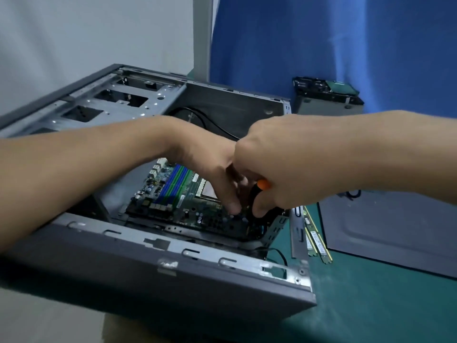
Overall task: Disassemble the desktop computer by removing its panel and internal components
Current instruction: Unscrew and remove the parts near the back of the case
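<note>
- Computer case [173, 280]: grey, laid on its side with the open side up. The near wall with its slotted metal lip is closest to the camera. It is set on a green mat [371, 293].
- Motherboard [173, 201]: seen inside the case, lying flat on the floor of the case, toward the near right corner. Blue and green memory slots are noted on its left part.
- Left hand [210, 169]: reached in over the near wall. The fingers are held fairly straight and close together, pointed down, with the tips touching the board.
- Right hand [272, 169]: brought in from the right, just beside the left hand. The fingers are curled round a screwdriver [263, 185] with a black and orange handle. The shaft is angled down toward the board; the tip is hidden.
- Two memory sticks [319, 243]: laid on the mat just right of the case, side by side.
- Side panel [395, 231]: grey, laid flat on the mat right of the sticks, apart from the case.
- Drive cage [111, 105]: bare metal with cut-outs, seen at the far left of the case. A black cable [205, 120] is looped beside it.
- Hard drive [329, 97]: set beyond the case's far right corner.
- Blue curtain [346, 45]: hung behind everything on the right.
</note>
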